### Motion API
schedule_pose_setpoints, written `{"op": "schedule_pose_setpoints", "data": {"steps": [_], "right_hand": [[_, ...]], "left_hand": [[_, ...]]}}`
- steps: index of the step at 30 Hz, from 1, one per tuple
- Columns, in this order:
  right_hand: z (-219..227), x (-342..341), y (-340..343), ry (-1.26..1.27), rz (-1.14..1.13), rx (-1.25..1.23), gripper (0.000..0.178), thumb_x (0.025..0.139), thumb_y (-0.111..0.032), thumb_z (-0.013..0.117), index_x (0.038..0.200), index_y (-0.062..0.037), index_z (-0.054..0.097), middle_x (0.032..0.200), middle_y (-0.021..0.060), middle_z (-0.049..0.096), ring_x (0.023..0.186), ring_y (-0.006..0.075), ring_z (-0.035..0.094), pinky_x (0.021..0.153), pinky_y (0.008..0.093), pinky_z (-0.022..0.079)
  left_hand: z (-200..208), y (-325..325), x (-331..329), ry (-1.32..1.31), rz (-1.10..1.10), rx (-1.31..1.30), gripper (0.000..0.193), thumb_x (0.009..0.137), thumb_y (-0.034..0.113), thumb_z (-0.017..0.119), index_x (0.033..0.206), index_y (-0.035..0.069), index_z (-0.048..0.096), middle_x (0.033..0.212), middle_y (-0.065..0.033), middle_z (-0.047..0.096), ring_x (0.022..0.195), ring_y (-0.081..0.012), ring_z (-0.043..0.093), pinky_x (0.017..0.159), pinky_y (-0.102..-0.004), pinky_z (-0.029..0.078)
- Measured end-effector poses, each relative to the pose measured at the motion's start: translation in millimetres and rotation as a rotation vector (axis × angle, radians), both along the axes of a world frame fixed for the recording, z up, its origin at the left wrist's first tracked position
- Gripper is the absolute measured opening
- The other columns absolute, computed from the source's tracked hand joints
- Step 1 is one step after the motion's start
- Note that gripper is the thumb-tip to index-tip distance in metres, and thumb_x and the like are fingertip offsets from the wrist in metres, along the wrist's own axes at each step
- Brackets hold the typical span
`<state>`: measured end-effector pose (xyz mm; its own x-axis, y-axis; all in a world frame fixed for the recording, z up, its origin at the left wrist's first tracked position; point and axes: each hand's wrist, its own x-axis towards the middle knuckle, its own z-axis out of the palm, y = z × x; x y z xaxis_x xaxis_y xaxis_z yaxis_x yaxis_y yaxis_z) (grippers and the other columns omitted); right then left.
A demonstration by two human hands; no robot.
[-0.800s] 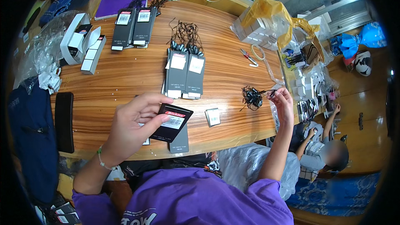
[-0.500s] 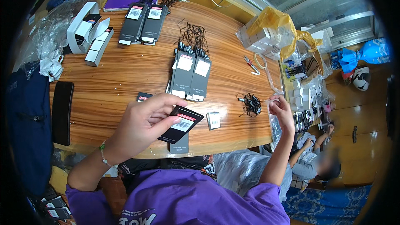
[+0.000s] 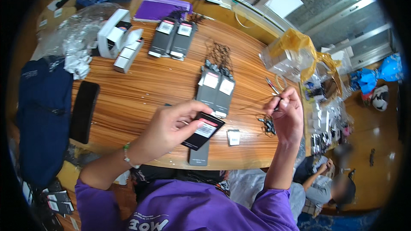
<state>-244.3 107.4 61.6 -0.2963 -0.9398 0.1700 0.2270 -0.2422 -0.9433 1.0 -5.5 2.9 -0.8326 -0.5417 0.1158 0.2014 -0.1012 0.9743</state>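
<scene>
My left hand (image 3: 169, 124) grips a black hang tag (image 3: 196, 140) with a red strip and a white barcode sticker, thumb on its face. Under it, a grey tag (image 3: 198, 156) lies at the table's near edge. At the right, my right hand (image 3: 289, 117) is raised with its fingers pinched on a thin black string (image 3: 278, 104). A tangle of black strings (image 3: 266, 125) lies on the table just left of that hand, partly covered by it. Between the hands sits a small stack of white barcode stickers (image 3: 233, 137).
Strung grey tags (image 3: 207, 90) lie in stacks mid-table, with more tag stacks (image 3: 162, 42) farther back. A dark phone (image 3: 84, 112) and an opened white box (image 3: 112, 34) are at left. Yellow plastic (image 3: 299, 49) covers boxes at right. Another person (image 3: 321, 188) sits beyond the right edge.
My right hand has lifted from beside the string tangle, now pinching a dark string. My left hand still holds the tag. The whole view has shifted, moving the table rightward in the picture.
</scene>
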Motion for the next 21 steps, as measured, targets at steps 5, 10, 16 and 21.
{"op": "schedule_pose_setpoints", "data": {"steps": [5,10,16,21], "right_hand": [[-13.5,64.8,-58.5,0.044,0.185,-0.026,0.012,0.082,0.000,0.053,0.090,-0.0056,0.046,0.091,0.0214,0.063,0.092,0.0251,0.060,0.086,0.0345,0.042],[-22.8,93.7,-88.7,-0.046,0.263,-0.049,0.012,0.082,-0.001,0.055,0.090,-0.0064,0.048,0.092,0.0195,0.064,0.094,0.0201,0.058,0.087,0.0334,0.041],[-17.2,84.1,-111.7,-0.191,0.096,-0.134,0.012,0.082,-0.004,0.056,0.090,-0.0082,0.049,0.089,0.0165,0.064,0.080,0.0125,0.056,0.077,0.0255,0.039],[-11.5,60.0,-112.0,-0.220,-0.031,-0.213,0.013,0.082,-0.005,0.056,0.092,-0.0093,0.049,0.083,0.0098,0.063,0.081,0.0143,0.055,0.079,0.0273,0.039]], "left_hand": [[2.2,0.6,7.7,0.060,0.134,-0.048,0.023,0.083,-0.004,0.053,0.106,0.000,0.053,0.110,-0.0086,0.055,0.100,-0.0128,0.055,0.086,-0.0253,0.046],[0.9,-11.6,7.0,0.113,0.195,-0.100,0.020,0.083,-0.003,0.054,0.103,-0.001,0.055,0.097,-0.0054,0.060,0.090,-0.0092,0.057,0.079,-0.0226,0.048],[1.8,-14.8,8.8,0.007,0.238,-0.131,0.020,0.083,-0.003,0.054,0.103,-0.003,0.054,0.097,-0.0065,0.060,0.090,-0.0114,0.059,0.082,-0.0236,0.047],[-3.0,-18.1,5.7,-0.023,0.267,-0.138,0.019,0.083,-0.002,0.055,0.102,-0.002,0.055,0.096,-0.0075,0.061,0.089,-0.0115,0.059,0.080,-0.0235,0.047]]}}
